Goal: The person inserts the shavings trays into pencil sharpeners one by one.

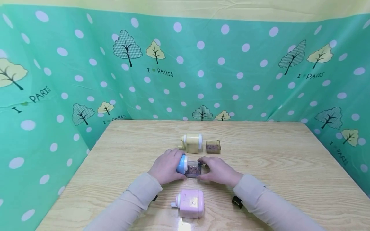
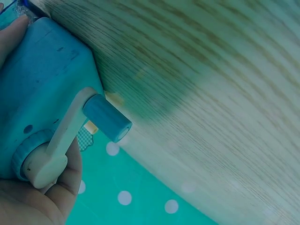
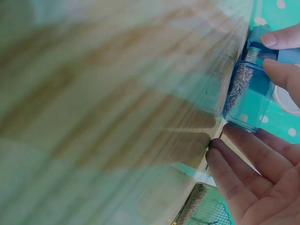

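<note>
My left hand (image 1: 167, 166) grips a blue hand-crank pencil sharpener (image 1: 181, 164) in the middle of the table. In the left wrist view its white crank (image 2: 63, 136) and blue knob (image 2: 108, 118) stick out past the palm. My right hand (image 1: 218, 171) holds the sharpener's see-through shavings drawer (image 1: 193, 170) between thumb and fingers. The drawer extends out of the sharpener's right side. Pencil shavings (image 3: 240, 86) lie along its bottom in the right wrist view. My left thumb (image 3: 281, 38) shows beside the drawer there.
Behind the hands stands a yellow pencil sharpener (image 1: 193, 143), with its own drawer (image 1: 213, 147) of shavings detached to its right. A pink pencil sharpener (image 1: 190, 203) is in front, between my forearms. A green dotted curtain (image 1: 202, 73) surrounds the wooden table (image 1: 268, 150).
</note>
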`<move>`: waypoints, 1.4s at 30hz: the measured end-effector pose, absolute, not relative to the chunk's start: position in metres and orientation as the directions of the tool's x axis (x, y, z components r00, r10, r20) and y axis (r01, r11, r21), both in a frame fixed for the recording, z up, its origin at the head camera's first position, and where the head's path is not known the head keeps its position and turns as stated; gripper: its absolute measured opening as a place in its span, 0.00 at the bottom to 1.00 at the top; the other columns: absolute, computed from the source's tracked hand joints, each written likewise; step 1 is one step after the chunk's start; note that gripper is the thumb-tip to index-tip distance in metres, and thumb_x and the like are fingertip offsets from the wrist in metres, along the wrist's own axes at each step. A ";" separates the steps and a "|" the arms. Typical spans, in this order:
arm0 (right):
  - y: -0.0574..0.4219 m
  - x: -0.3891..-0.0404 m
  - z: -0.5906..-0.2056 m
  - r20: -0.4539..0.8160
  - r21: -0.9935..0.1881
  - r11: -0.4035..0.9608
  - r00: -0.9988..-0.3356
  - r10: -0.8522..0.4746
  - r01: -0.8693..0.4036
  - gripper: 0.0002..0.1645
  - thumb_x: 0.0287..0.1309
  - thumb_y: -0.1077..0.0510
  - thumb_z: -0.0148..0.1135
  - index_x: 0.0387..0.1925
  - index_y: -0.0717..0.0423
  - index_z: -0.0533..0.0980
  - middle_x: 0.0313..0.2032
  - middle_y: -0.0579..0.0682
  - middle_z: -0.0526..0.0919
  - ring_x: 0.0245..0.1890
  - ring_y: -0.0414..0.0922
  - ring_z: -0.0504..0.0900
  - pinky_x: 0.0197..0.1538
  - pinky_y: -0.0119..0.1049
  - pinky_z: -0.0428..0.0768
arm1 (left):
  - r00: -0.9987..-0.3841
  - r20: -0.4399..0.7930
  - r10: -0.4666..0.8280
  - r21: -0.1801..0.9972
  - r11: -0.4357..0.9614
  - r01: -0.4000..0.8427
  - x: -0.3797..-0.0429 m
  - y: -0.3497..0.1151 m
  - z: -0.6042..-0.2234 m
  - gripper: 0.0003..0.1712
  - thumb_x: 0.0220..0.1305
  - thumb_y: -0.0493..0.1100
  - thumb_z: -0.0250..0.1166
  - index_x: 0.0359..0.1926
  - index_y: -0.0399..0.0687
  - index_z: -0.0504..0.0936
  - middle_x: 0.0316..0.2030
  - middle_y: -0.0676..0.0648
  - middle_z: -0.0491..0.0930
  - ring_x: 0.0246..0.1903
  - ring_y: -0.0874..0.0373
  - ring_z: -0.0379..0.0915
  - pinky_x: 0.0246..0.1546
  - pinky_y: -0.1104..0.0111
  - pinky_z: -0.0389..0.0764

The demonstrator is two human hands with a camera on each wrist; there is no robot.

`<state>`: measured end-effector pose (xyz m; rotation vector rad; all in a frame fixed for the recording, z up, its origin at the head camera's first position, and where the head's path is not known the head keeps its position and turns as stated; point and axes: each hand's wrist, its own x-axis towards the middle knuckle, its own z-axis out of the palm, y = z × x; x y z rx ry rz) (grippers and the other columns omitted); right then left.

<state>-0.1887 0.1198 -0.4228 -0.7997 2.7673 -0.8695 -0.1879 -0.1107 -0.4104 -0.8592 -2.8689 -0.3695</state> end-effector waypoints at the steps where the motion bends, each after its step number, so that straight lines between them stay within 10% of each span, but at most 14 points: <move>1: 0.119 -0.189 -0.423 0.031 -0.561 0.695 -0.850 -0.525 -0.450 0.39 0.46 0.49 0.76 0.58 0.65 0.77 0.46 0.57 0.87 0.43 0.48 0.84 0.53 0.48 0.83 | -0.831 0.188 0.524 0.197 0.808 0.555 -0.188 -0.111 -0.411 0.48 0.39 0.60 0.79 0.60 0.41 0.76 0.50 0.44 0.79 0.44 0.50 0.73 0.45 0.57 0.82; 42: 0.110 -0.190 -0.421 -0.001 -0.574 0.708 -0.864 -0.504 -0.413 0.44 0.44 0.46 0.77 0.60 0.65 0.76 0.49 0.61 0.85 0.48 0.53 0.84 0.56 0.50 0.81 | -0.829 0.196 0.524 0.188 0.809 0.556 -0.187 -0.110 -0.410 0.47 0.40 0.60 0.79 0.59 0.41 0.76 0.49 0.44 0.79 0.43 0.50 0.73 0.44 0.57 0.82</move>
